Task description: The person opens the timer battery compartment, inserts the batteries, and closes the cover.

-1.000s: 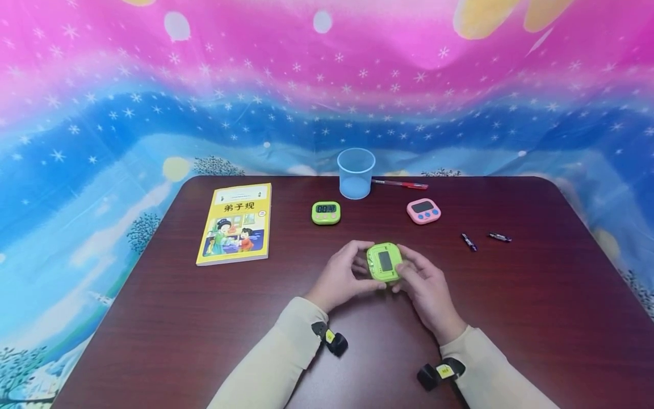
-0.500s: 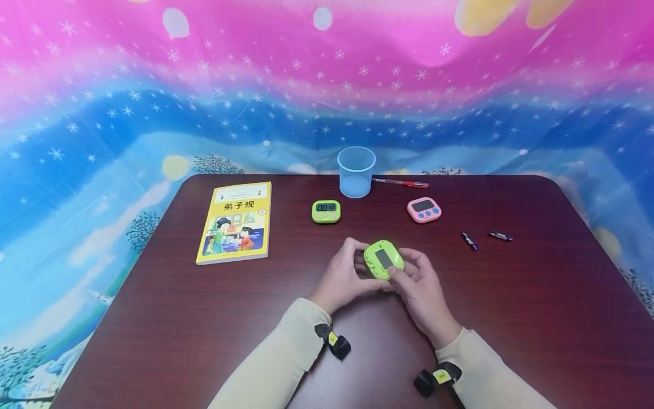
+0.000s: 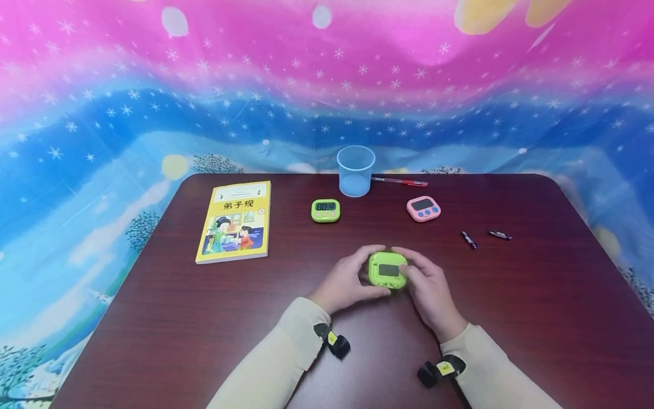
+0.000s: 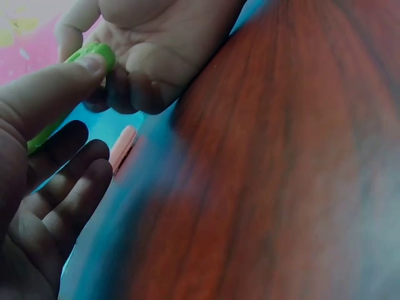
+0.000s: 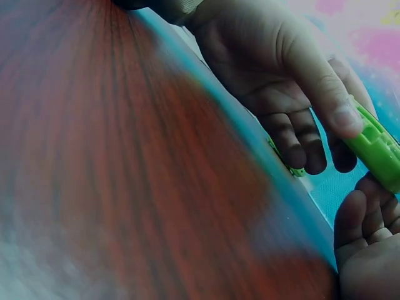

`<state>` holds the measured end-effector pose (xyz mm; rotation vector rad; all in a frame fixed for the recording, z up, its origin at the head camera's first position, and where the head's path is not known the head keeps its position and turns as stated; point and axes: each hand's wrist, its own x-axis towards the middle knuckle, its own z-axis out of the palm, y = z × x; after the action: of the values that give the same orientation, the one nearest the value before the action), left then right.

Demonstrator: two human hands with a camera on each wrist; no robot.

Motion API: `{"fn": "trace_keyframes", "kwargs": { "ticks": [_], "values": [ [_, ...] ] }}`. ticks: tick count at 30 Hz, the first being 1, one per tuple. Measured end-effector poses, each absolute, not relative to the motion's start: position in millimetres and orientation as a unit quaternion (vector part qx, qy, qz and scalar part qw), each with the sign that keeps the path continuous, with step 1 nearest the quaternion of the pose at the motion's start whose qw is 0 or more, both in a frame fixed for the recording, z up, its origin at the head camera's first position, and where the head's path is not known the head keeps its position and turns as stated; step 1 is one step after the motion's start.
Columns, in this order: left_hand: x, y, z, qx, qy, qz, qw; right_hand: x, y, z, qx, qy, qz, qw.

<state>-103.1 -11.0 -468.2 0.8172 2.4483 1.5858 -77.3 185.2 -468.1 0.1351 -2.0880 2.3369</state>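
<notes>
- The green timer (image 3: 388, 270) had turned since a moment ago; its back faced up.
- The left hand (image 3: 349, 280) and right hand (image 3: 427, 287) gripped its sides with curled fingers, just above the table (image 3: 153, 318).
- Beyond the fingers lay another green timer (image 3: 325, 210) and a pink timer (image 3: 423, 209).

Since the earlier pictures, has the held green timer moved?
Yes. The green timer has turned in both hands and dropped slightly nearer the person, away from the cup.

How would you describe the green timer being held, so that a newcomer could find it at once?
On the dark wooden table, look near the middle, in front of the blue cup. The held green timer sits between both hands, unlike the other green timer lying untouched.
</notes>
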Motion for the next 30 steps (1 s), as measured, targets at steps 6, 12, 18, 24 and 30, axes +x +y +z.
{"fn": "trace_keyframes", "kwargs": {
  "ticks": [6,12,18,24,30],
  "values": [
    [-100,-6,-469,0.265,0.815,0.514,0.037,-77,185,-469,0.056,-0.699,0.712,-0.028],
    [-91,5,-472,0.198,0.736,0.633,0.134,-78,184,-471,0.048,-0.736,0.676,-0.017],
    [-85,14,-471,0.115,0.655,0.732,0.146,-76,181,-471,0.050,-0.772,0.633,0.002],
    [-84,15,-470,0.112,0.686,0.709,0.122,-75,178,-467,0.045,-0.785,0.618,-0.005],
    [-84,15,-472,0.125,0.695,0.696,0.126,-75,177,-467,0.026,-0.793,0.609,-0.002]
  ]
}}
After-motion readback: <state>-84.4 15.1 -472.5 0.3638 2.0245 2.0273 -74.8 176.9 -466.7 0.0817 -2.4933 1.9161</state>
